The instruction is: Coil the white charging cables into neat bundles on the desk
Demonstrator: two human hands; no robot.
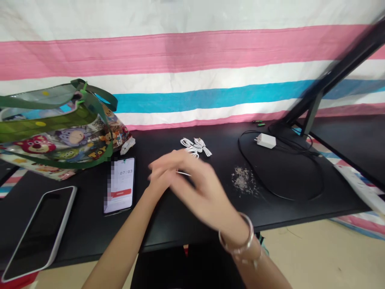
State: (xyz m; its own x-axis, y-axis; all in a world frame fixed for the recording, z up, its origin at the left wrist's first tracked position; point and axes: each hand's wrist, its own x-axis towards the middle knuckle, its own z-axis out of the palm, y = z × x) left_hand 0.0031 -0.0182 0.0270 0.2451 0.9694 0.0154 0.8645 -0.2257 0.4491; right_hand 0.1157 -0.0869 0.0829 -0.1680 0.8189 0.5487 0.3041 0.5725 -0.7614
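My left hand (159,176) and my right hand (195,188) overlap, blurred by motion, above the black desk (186,224). A short white wire (183,173) shows beside my fingers, but the blur hides whether either hand holds it. Just beyond my fingers lies a small bundle of white cables (195,146). Left of my hands, a smartphone (120,184) lies face up showing 07:03. My right wrist wears silver bangles (237,237).
A dark-screened phone in a grey case (39,233) lies at the front left. A cartoon-printed bag (57,128) stands at the left. A white charger (266,140) with black cable, grey debris (243,180) and a black stand (309,112) occupy the right.
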